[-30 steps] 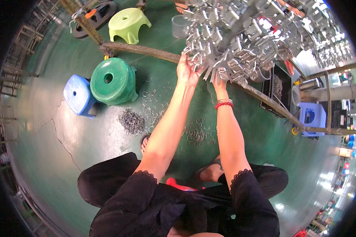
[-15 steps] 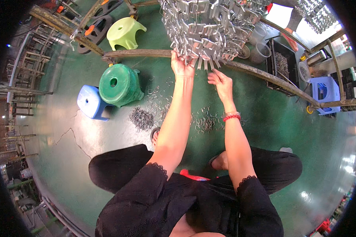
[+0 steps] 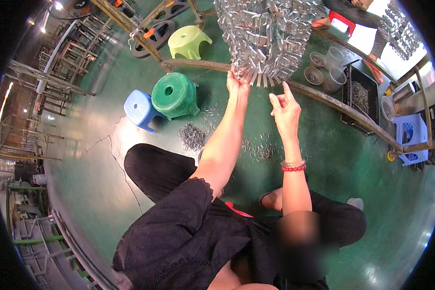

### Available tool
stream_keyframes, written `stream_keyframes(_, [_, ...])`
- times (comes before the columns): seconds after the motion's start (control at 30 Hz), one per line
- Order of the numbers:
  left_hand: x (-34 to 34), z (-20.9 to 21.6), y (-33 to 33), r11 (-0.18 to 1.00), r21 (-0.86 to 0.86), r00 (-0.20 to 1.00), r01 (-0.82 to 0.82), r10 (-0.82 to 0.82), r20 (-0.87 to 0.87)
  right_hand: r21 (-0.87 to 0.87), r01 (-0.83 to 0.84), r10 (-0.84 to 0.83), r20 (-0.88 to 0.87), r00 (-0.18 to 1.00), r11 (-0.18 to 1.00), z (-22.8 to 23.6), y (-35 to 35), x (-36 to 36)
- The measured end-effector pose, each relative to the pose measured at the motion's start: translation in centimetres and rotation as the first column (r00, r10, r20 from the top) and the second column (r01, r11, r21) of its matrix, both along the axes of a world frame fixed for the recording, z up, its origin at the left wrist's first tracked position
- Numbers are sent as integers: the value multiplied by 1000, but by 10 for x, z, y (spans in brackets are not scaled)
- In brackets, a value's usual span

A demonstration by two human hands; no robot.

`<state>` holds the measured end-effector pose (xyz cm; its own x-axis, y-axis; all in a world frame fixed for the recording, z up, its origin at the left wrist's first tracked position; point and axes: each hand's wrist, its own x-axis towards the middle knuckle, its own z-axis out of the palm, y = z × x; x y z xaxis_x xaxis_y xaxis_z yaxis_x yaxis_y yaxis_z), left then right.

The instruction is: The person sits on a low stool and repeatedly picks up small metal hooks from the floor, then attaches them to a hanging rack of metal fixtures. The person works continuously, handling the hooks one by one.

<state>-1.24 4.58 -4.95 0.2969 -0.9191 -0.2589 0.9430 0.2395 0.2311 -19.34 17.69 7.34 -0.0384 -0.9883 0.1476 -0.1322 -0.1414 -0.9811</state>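
A dense hanging bunch of silvery bent metal pieces (image 3: 268, 43) fills the top middle, its tiers ending in a fringe of flat prongs. At its lower left edge, my left hand (image 3: 238, 87) is raised, fingers closed about the metal pieces there; some fingertips are hidden. My right hand (image 3: 287, 113), wearing a red bead bracelet, is just below the bunch's lower right edge. Its index finger points up, the thumb stands apart, and I see nothing in it. Loose curved metal pieces (image 3: 263, 150) lie scattered on the floor beneath my arms, with a denser heap (image 3: 193, 137) to the left.
A rusty metal frame bar (image 3: 343, 107) runs behind the hands. Green (image 3: 176, 99), blue (image 3: 139, 108) and lime (image 3: 188, 42) stools stand left. Tubs (image 3: 334, 79), a black crate (image 3: 360, 96) and a blue-violet stool (image 3: 411, 135) are at right. Another person's leg (image 3: 379, 43) shows at upper right.
The whole view has shifted, so the scene sits further right. My right hand has drawn slightly down from the prongs, index finger now stretched out. My left hand stays at the bunch's lower left edge.
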Motion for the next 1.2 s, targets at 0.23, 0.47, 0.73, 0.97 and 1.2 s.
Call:
stream_keyframes(0.23, [-20,28,28,992,94,996,80,-76,-42,-94,30,-39,-104,994,995,-11,-15,15])
stream_keyframes(0.47, [-30,25,63,989,-59,972,137,-146,-185,-10,131,-128,-316,940,991,22,-13,41])
stream_keyframes(0.73, [-30,8,116,981,-41,969,188,-192,-155,-155,227,-275,-557,784,962,33,-21,53])
stream_keyframes(0.97, [4,-2,141,984,-20,978,178,-179,-103,-192,177,-262,-696,669,965,22,-42,35])
stream_keyframes(1.2, [13,-2,144,985,-28,981,172,-174,-90,-205,96,-220,-756,617,974,20,-62,14])
